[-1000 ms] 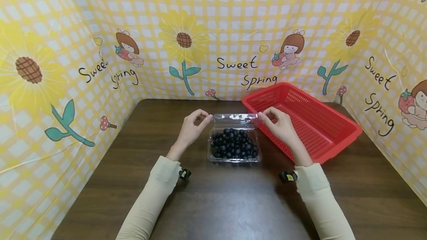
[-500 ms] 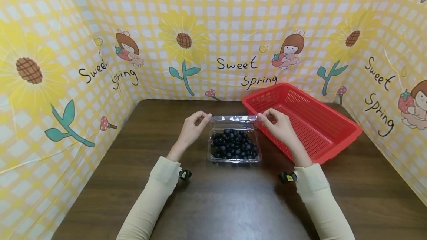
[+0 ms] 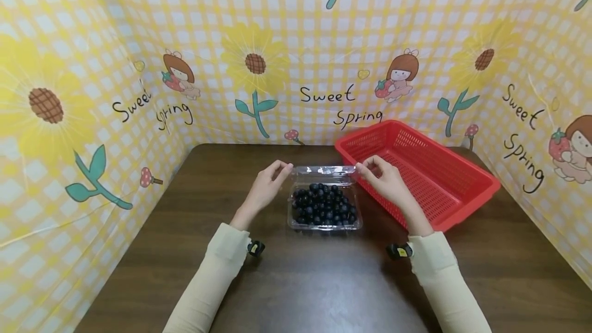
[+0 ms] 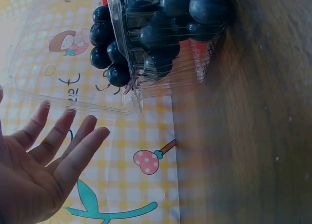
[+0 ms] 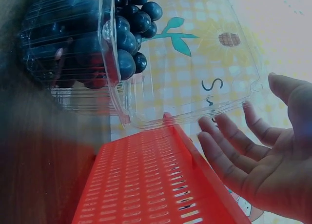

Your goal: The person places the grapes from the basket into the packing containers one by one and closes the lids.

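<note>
A clear plastic clamshell box [image 3: 325, 228] filled with blueberries [image 3: 324, 205] stands on the table, its hinged lid [image 3: 324, 171] raised at the far side. The left hand [image 3: 265, 187] pinches the lid's left corner between thumb and fingers. At the opposite corner, the right hand [image 3: 386, 183] grips the lid the same way. In the left wrist view, fingertips of the left hand [image 4: 48, 165] lie against the lid's edge, the thumb mostly out of frame. The right wrist view has the right hand's [image 5: 268, 160] thumb and fingers on either side of the lid's corner.
A red perforated plastic basket [image 3: 441, 161] sits at an angle at the back right, close behind the right hand. The brown wooden table [image 3: 324, 292] is enclosed by yellow checked cloth [image 3: 319, 50] at the back and sides.
Both hands and the lid have tilted slightly down toward the blueberries. The head view has shifted up a little, so the scene sits lower in the frame. Box and basket stay put.
</note>
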### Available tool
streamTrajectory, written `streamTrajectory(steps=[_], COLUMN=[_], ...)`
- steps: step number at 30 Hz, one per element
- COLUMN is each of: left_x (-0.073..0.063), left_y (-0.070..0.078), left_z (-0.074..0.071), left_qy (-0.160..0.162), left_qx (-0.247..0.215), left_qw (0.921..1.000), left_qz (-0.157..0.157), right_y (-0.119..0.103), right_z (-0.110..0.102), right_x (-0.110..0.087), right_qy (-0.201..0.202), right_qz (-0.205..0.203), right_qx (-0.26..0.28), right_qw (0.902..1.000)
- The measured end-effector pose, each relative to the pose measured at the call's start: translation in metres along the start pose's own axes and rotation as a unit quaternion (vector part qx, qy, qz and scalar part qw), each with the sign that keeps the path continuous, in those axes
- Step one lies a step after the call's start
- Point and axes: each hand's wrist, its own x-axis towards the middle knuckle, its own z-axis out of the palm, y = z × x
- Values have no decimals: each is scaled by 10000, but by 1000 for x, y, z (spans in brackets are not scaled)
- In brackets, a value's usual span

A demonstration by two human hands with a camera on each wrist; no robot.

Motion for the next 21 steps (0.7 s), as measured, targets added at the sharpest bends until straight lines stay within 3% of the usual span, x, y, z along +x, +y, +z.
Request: streamTrajectory(steps=[9,15,21], left_x=[-7,-8,-7], left_y=[1,0,1], left_z=[1,1,1], left_qy=[-122,-265,-350], left_qx=[268,-72,-238], left_qw=[9994,9988,9980], left_qz=[-206,-400,-475], right_y=[1,1,3], right_z=[4,6,10], right_x=[-6,-7,-9], right_qy=[-325,-459,-585], right_qz=[-136,-135,-42], right_qx=[93,57,467], right_qw=[9993,9988,9972])
